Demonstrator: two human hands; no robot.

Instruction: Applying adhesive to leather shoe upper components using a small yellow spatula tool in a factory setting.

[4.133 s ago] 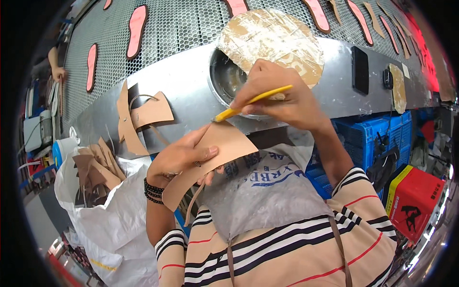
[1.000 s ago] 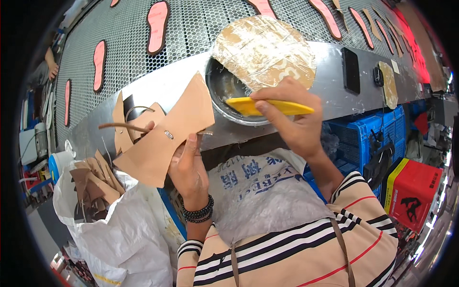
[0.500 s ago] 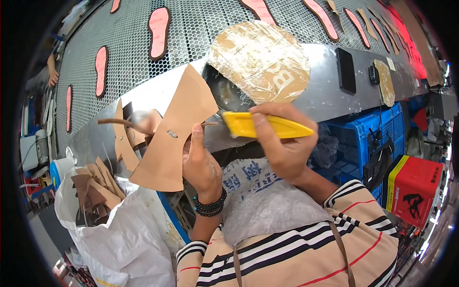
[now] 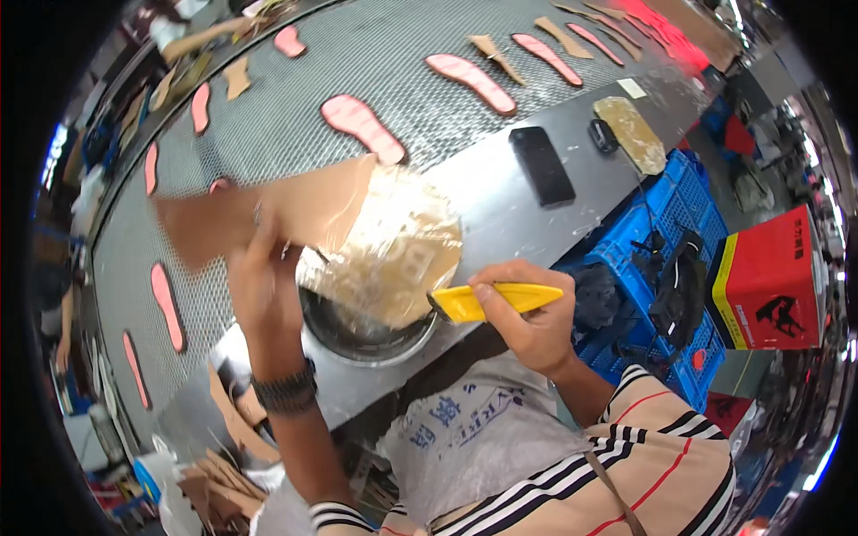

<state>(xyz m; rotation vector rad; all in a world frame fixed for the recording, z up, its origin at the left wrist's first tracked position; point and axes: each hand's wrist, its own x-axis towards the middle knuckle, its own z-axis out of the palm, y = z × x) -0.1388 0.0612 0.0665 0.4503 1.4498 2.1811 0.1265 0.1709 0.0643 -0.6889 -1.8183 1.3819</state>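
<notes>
My left hand (image 4: 265,290) reaches out over the mesh belt, its fingers closed on the middle of a tan leather piece (image 4: 308,207). The piece narrows at its waist, flares at both ends and has a small metallic trim near the fingers; motion blurs its left end. My right hand (image 4: 534,329) grips a yellow-handled brush (image 4: 500,302) with a short dark tip pointing left. Between the hands lies a round cardboard cover (image 4: 413,259) wrapped in clear tape, partly over a metal bowl (image 4: 371,355). The bowl's contents are mostly hidden.
Pink insoles (image 4: 365,128) with dark edges lie spread on the mesh belt (image 4: 268,116). A black phone (image 4: 542,165) rests on the metal ledge (image 4: 487,192). Blue crates (image 4: 626,259) and a red tin (image 4: 770,286) stand right; leather scraps (image 4: 219,487) sit low left.
My left hand has carried the leather piece forward over the belt, turning it sideways. The right hand with the brush has dropped lower. The whole view has turned, and more of the bowl shows.
</notes>
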